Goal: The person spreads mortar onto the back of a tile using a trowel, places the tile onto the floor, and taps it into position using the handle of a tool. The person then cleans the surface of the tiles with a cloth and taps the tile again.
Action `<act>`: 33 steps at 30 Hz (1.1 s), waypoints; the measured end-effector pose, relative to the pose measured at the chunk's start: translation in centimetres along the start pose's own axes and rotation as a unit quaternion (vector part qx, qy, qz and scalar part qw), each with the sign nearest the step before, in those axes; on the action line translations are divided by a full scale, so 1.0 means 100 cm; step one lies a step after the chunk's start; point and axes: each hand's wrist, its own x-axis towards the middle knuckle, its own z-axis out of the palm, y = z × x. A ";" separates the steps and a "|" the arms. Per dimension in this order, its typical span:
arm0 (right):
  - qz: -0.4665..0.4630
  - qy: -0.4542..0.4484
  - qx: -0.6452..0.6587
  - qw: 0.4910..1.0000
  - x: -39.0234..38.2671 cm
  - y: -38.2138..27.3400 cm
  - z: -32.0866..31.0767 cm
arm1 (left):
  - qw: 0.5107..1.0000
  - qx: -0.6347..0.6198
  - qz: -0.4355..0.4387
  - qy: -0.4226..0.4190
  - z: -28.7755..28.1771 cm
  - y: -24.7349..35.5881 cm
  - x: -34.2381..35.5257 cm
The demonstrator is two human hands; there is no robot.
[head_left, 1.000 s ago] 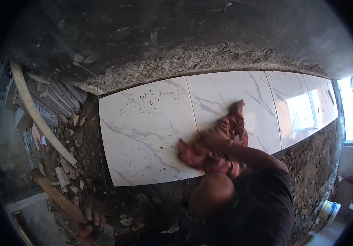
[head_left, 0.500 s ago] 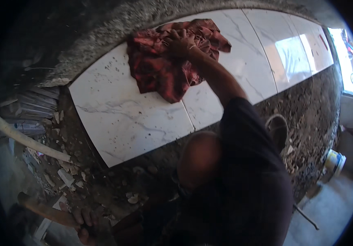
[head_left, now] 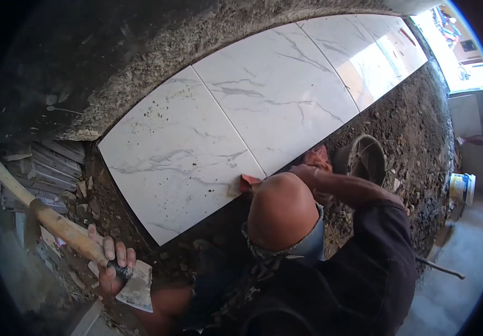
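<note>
The row of white, grey-veined tiles (head_left: 278, 106) runs beside a rough wall base (head_left: 140, 78). Beyond the near left corner of the row, the left hand (head_left: 119, 255) is closed around a tool (head_left: 76, 238) close to its blade, fingers wrapped over and thumb beneath. The tool's wooden handle slants away to the left of the row, and its flat grey blade (head_left: 136, 288) points away from the tiles.

The right hand (head_left: 304, 174) is at the near edge of the row, against a bunched red cloth (head_left: 317, 158). The bare knee (head_left: 283, 213) hides most of its fingers, so I cannot tell how tightly they close. The cloth lies along that same near edge, one corner showing left of the knee over the tiles, the rest to its right.

Dark specks (head_left: 152, 112) dot the leftmost tile of the row. Stacked strips (head_left: 51, 171) and rubble (head_left: 87, 207) lie off its left end; a white bucket (head_left: 461, 189) stands well apart from its near side.
</note>
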 end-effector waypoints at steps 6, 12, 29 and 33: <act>0.048 -0.009 0.225 0.973 0.081 0.078 -0.148 | 0.996 -0.059 -0.065 -0.024 -0.009 0.002 -0.019; 0.196 0.231 -0.072 0.950 0.233 0.053 -0.115 | 0.998 -0.012 -0.056 -0.004 -0.012 0.020 -0.047; -0.021 0.041 0.251 0.967 0.001 0.047 -0.128 | 0.997 -0.041 -0.057 -0.042 -0.007 0.009 -0.012; 0.018 0.106 0.418 0.902 0.065 0.072 -0.224 | 0.997 -0.030 -0.064 -0.032 0.000 0.001 -0.008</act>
